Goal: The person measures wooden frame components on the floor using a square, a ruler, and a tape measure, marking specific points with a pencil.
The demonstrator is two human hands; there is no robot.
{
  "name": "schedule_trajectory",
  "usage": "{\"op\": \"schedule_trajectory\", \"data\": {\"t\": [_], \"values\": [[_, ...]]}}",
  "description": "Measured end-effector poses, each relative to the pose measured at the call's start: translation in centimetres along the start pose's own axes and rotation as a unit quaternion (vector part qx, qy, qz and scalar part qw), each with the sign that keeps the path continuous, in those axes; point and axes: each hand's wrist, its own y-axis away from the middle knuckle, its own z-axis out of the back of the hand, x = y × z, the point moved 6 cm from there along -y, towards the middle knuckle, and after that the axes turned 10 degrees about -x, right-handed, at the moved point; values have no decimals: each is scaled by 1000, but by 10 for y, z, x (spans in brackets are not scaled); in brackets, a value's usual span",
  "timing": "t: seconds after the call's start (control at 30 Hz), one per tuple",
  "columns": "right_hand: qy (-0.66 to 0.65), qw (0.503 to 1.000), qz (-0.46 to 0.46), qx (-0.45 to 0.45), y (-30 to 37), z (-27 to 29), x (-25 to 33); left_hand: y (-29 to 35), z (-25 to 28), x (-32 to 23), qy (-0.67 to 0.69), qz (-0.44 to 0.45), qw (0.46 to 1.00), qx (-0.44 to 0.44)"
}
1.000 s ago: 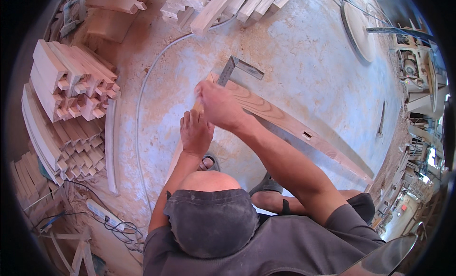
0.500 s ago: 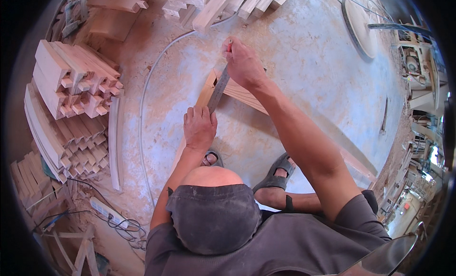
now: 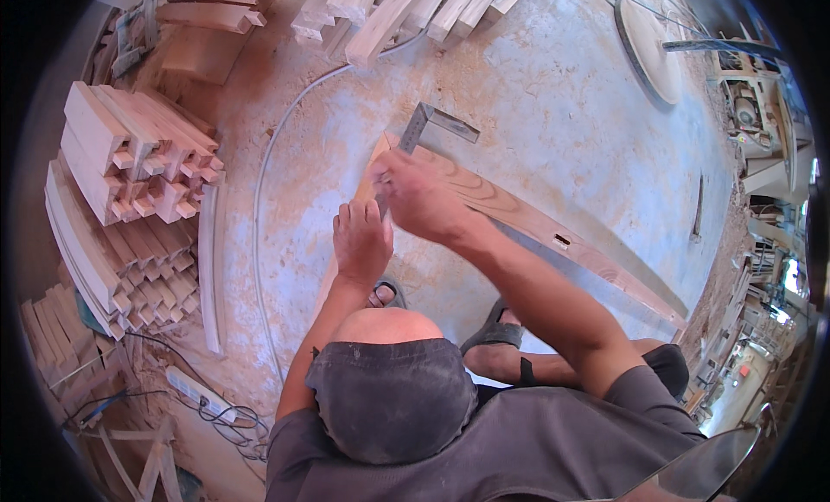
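Two lengths of wood come near each other at the floor by my hands: a narrow board (image 3: 367,187) runs back under my left hand (image 3: 361,243), and a wider board (image 3: 467,180) slants off to the right, with a slot (image 3: 562,241) cut through it. A metal square (image 3: 415,132) lies at that corner, its short arm out over the far side and its blade passing under my right hand (image 3: 419,195). My left fingers sit close together on the narrow board, thumb to the right; whether they clamp or only press, I cannot tell. My right fingers look curled over the blade (they are blurred, so I cannot tell what they hold, if anything). I judge the square stiff, thin and fairly light, likely to slide on dusty wood, best taken by its short arm. The boards should be rigid and a bit heavy, best lifted by their long edges. My own right hand hides the middle of the blade, and my sandals (image 3: 494,333) sit close behind the work. A pale cable (image 3: 259,186) curves along the left, with stacked wood pieces (image 3: 89,139) beyond it, a power strip (image 3: 199,393) lower down, thick timbers (image 3: 378,37) ahead and a round disc (image 3: 644,57) at the far right.
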Motion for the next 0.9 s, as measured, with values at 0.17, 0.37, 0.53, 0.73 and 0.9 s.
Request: {"op": "schedule_trajectory", "data": {"t": [0.17,0.37,0.53,0.73,0.9], "values": [[55,995,2,-83,-20,96,-23,9,15,-3,94,71,992,43],[173,981,-63,-59,-1,228,-26,16,31,4,307,252,897,194],[269,961,-66,18,33,277,-3,-2,52,21,406,235,847,248],[250,965,-63,46,88,305,38,-71,141,41,342,224,891,197],[264,963,-26,42,114,313,75,-109,194,20,313,245,905,152]]}}
